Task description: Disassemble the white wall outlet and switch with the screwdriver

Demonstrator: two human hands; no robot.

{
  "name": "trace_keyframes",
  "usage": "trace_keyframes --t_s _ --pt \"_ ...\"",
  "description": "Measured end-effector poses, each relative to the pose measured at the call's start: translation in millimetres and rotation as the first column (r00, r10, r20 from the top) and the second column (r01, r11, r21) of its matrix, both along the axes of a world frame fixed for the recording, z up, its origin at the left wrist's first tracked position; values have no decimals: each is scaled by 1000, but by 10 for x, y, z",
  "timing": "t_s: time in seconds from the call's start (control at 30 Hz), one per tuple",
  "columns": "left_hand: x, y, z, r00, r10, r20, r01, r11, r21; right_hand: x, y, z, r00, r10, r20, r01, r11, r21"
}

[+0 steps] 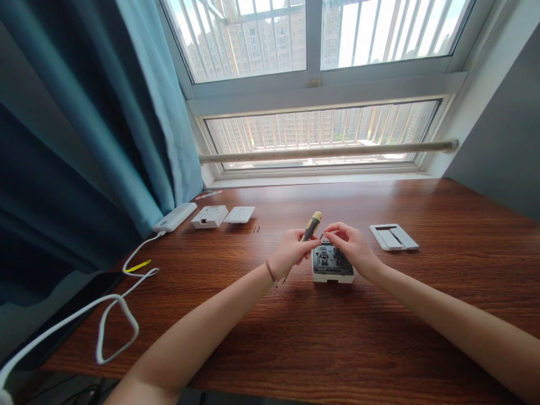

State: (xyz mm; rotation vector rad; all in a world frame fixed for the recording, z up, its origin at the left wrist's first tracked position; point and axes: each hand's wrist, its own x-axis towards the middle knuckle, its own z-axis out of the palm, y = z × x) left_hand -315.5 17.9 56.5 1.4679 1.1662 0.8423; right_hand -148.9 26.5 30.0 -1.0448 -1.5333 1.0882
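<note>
The switch box (333, 264) sat a little right of the middle of the table (261, 337), its notched side toward the near edge. The left hand (296, 247) had its fingers curled round a screwdriver (312, 226), whose long axis slanted from a tip low toward the near left corner to a handle raised toward the far edge. The right hand (346, 243) was nearer the box, leaning over its far right corner; its fingers were closed, seemingly pinching a small slender piece (322, 236) above the box's far side, so the grey face lay below them and nearer me. Whether the left fingertips touched that piece too, I couldn't tell. Toward the right edge lay a white frame (387, 238); leftward were two tiny pins (256, 229), then a white plate (239, 214) beside a white case (210, 217).
</note>
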Motion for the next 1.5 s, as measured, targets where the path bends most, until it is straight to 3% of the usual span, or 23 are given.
trace_keyframes --t_s 0.07,0.13,0.23,0.4,0.53,0.67,1.0,1.2,1.33,1.5 --pt "-109 116 42 981 108 -158 -93 991 99 13 12 -2 1000 -29 -2 28 1000 -12" --pt "-308 286 70 892 275 -359 -195 950 244 26 28 -4 999 -47 -22 47 999 -10" --pt "-709 560 44 786 404 -467 -284 908 307 38 51 -7 997 -58 -55 58 998 -5" --pt "-1223 835 -166 624 398 -672 -301 917 264 40 66 -3 994 -69 -85 71 997 20" --pt "-1331 923 -303 527 365 -767 -301 925 233 37 54 23 993 -67 -101 69 997 16" --pt "-1343 975 -363 495 328 -805 -289 936 203 41 46 44 992 -67 -105 68 998 2" --pt "-1359 990 -416 545 305 -781 -309 939 151 53 19 92 993 -55 -102 56 998 8" --pt "-1329 920 -328 647 339 -683 -339 930 140 69 52 77 996 -56 -66 58 998 24" --pt "-1170 809 -110 791 357 -496 -326 933 152 149 126 54 997 -77 18 76 994 79" --pt "-701 528 178 952 287 -105 -265 947 184 410 43 -127 983 -41 179 5 981 196"
